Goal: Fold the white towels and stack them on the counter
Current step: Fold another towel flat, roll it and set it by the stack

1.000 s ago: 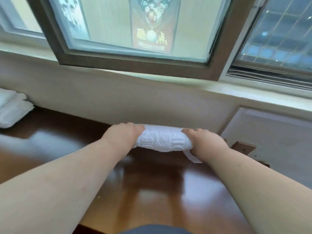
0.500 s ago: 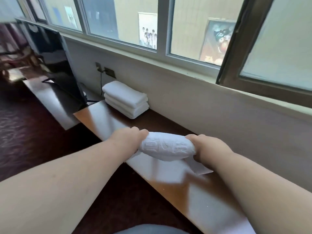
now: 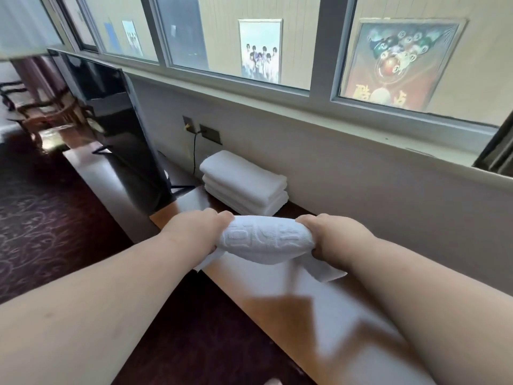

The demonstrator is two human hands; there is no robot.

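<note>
A folded white towel (image 3: 265, 241) with a raised woven pattern hangs in the air above the brown wooden counter (image 3: 277, 307). My left hand (image 3: 194, 232) grips its left end and my right hand (image 3: 333, 236) grips its right end. Loose corners droop below both hands. Farther along the counter, against the wall, lies a stack of folded white towels (image 3: 244, 182), about one towel-length beyond the held one.
A black TV screen (image 3: 116, 126) stands on the counter left of the stack, with a cable plugged into a wall socket (image 3: 209, 133) behind. Windows run above the white wall. Dark patterned carpet (image 3: 41, 218) lies left of the counter's edge.
The view has swung left along the counter. Both hands lifted the folded towel off the counter and carried it toward the stack, which now sits closer and more central.
</note>
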